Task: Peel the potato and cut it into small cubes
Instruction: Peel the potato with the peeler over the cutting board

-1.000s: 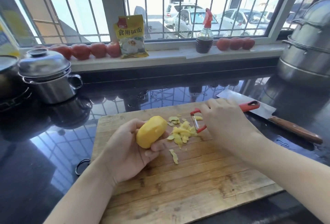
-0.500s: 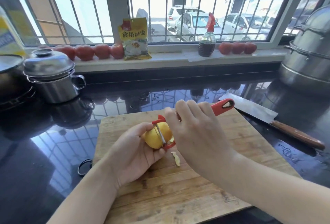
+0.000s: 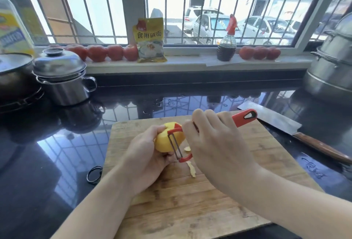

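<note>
Above the wooden cutting board (image 3: 190, 210), the left hand (image 3: 150, 160) grips a yellow, mostly peeled potato (image 3: 167, 139), while the right hand (image 3: 215, 143) grasps a red peeler (image 3: 242, 117) with its blade against the potato. A peel strip (image 3: 191, 169) lies on the board beneath them. Right of the board, a cleaver (image 3: 282, 122) rests on the dark surface (image 3: 47, 162).

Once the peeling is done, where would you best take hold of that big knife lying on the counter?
Probably by the wooden handle, coming from the right and near side. The cleaver lies flat on the dark counter beside the cutting board, blade pointing away toward the window and handle angled toward the person's right. The handle looks clear of other things, so the right hand could likely wrap it from above.
</note>
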The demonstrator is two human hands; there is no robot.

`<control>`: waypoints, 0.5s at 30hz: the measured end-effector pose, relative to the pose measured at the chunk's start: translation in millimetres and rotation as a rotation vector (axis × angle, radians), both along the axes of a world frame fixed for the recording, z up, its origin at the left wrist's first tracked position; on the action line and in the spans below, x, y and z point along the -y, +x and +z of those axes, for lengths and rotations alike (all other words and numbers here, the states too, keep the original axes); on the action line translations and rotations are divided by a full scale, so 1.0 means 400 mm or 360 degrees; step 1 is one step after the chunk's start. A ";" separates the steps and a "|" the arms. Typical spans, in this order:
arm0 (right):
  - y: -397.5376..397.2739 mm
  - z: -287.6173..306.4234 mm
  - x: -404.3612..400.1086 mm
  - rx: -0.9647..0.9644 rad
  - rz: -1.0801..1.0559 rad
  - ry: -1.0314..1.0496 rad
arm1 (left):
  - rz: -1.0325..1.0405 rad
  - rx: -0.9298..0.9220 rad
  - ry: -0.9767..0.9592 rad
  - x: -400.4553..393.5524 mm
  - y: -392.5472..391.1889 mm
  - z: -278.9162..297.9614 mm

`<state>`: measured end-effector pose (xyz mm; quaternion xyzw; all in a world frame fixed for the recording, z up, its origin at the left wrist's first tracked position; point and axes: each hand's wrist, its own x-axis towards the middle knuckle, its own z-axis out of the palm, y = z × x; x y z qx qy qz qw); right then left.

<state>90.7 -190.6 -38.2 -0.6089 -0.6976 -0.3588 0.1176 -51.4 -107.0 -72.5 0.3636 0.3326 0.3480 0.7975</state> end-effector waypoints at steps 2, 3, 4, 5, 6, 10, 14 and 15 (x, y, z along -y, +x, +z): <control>-0.007 -0.008 -0.013 0.0009 -0.0012 0.0044 | -0.0010 0.0001 0.0005 0.003 0.002 0.000; -0.007 -0.009 -0.020 0.0002 -0.0026 0.0069 | -0.0004 -0.0005 0.0001 0.004 0.003 0.000; -0.005 -0.011 -0.028 -0.0010 -0.0038 0.0087 | 0.0006 -0.0011 -0.0005 0.004 0.004 0.002; -0.002 -0.012 -0.034 -0.0016 -0.0048 0.0092 | 0.0016 -0.0019 -0.0011 0.004 0.003 0.003; 0.002 -0.014 -0.038 -0.0020 -0.0054 0.0088 | 0.0027 -0.0028 -0.0011 0.005 0.003 0.004; 0.033 -0.019 -0.042 -0.0010 -0.0066 0.0032 | 0.0058 -0.0060 -0.0009 0.010 0.003 0.010; 0.076 -0.018 -0.053 0.0022 -0.0222 -0.0090 | 0.0036 -0.0046 -0.0085 0.017 0.002 0.018; 0.090 -0.020 -0.057 0.0040 -0.0276 -0.0158 | 0.0010 -0.0029 -0.0113 0.019 0.001 0.021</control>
